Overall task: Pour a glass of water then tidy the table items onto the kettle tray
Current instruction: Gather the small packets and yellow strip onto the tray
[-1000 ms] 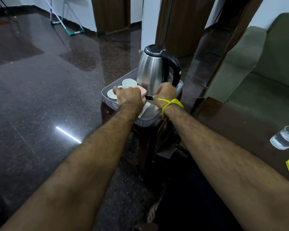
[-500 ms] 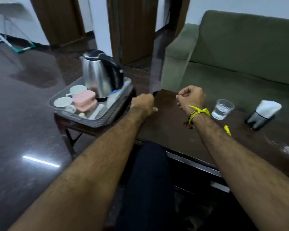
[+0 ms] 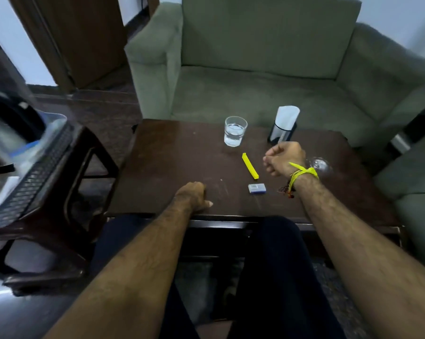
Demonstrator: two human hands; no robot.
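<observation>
Head view, looking down over a dark brown wooden coffee table (image 3: 172, 162), which serves as the landmark. Nearest the camera, two bare forearms reach forward above the person's dark-trousered knees (image 3: 275, 260), which sit below the table's near edge. On that near edge rests the left hand (image 3: 194, 195), curled into a loose fist with the thumb tip pointing right; it holds nothing. Just right of it on the tabletop lies a small flat blue-and-white packet (image 3: 257, 188). Beyond the packet a narrow yellow plastic strip (image 3: 250, 165) lies flat, angled from far left to near right. Right of the strip, the right hand (image 3: 283, 159) hovers over the tabletop, fingers curled shut around nothing visible; a yellow thread band (image 3: 302, 172) is tied at its wrist. Behind that wrist a blurred clear object (image 3: 319, 164) sits on the table; what it is cannot be told. Toward the table's far edge stands a clear drinking glass (image 3: 235, 131), upright and partly filled with water. Right of the glass stands a black holder with white paper napkins (image 3: 283, 126). Beyond the far edge sits a green upholstered armchair (image 3: 260, 57). Left of the table, a dark wooden stool (image 3: 67, 192) carries the grey perforated plastic kettle tray (image 3: 35, 177), heavily blurred at the picture's edge.
</observation>
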